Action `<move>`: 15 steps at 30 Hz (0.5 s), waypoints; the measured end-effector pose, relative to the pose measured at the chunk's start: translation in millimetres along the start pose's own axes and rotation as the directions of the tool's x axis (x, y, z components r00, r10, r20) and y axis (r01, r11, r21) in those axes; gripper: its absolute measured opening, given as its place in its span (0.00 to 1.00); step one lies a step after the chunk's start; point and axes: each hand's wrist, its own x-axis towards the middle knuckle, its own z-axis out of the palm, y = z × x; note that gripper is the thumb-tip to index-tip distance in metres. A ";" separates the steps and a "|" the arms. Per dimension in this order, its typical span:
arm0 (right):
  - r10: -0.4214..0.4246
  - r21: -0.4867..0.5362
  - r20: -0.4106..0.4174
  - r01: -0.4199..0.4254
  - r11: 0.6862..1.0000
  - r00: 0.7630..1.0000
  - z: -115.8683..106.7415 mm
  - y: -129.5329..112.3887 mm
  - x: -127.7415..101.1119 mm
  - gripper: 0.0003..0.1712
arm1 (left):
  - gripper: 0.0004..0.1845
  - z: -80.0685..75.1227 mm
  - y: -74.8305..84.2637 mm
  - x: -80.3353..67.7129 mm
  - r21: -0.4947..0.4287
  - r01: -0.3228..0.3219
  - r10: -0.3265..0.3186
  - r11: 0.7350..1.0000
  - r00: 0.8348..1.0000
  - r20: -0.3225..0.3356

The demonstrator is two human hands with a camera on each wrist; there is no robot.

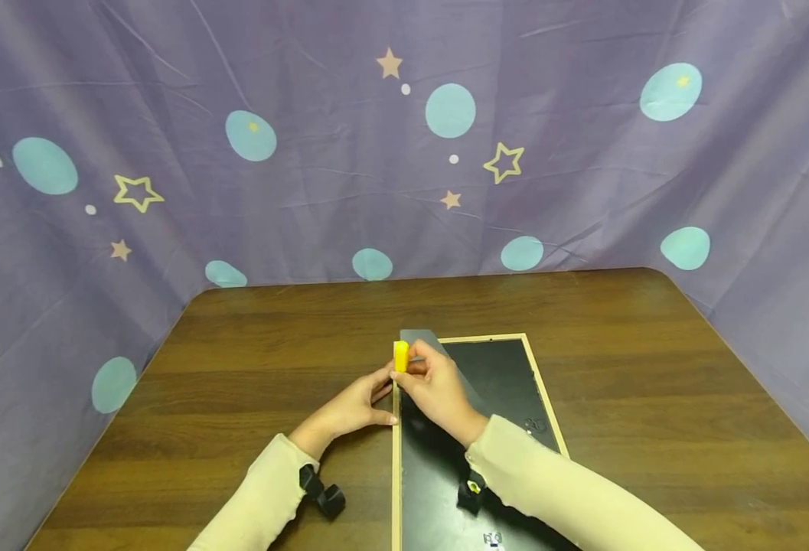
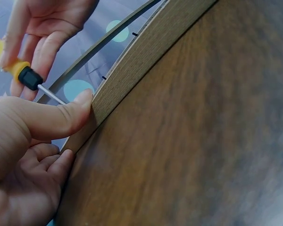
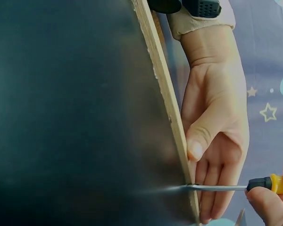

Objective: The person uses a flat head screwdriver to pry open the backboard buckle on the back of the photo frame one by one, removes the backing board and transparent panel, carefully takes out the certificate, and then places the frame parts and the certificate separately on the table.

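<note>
A picture frame with a light wooden rim [image 1: 396,459] lies face down on the brown table, its black backing [image 1: 497,383] up. My right hand [image 1: 418,367] grips a screwdriver by its yellow handle [image 1: 400,357]. In the right wrist view the thin metal shaft [image 3: 217,187] crosses the rim [image 3: 165,94] and its tip lies on the black backing [image 3: 70,113]. My left hand [image 1: 375,398] rests on the table beside the frame's left side. Its thumb [image 2: 80,106] presses against the rim's outer edge [image 2: 141,56], with the fingers [image 3: 212,193] lying loosely straight alongside.
A grey sheet [image 1: 419,337] sticks out at the frame's far left corner. A small metal hanger [image 1: 533,425] sits on the backing near the right rim. Purple cloth with stars and dots [image 1: 404,153] walls the table [image 1: 652,367] at the back and both sides.
</note>
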 end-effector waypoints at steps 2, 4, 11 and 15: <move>-0.042 -0.048 0.018 0.043 0.998 0.999 2.5 -1.3 1.1 0.09 | 0.44 0.1 -1.3 -0.4 0.016 -0.014 0.015 1.000 1.000 -0.011; -0.070 -0.096 0.030 0.073 0.993 0.997 4.7 -3.2 2.2 0.10 | 0.42 0.6 -1.2 -0.1 0.018 0.003 -0.002 1.000 1.000 -0.024; -0.091 -0.135 0.058 0.098 0.986 0.994 9.8 -8.1 7.3 0.10 | 0.41 3.3 1.8 1.5 -0.007 0.162 -0.162 0.987 0.985 -0.059; -0.094 -0.147 0.064 0.102 0.984 0.994 12.0 -8.7 9.5 0.10 | 0.43 3.7 2.3 0.8 0.012 0.168 -0.167 0.986 0.984 -0.062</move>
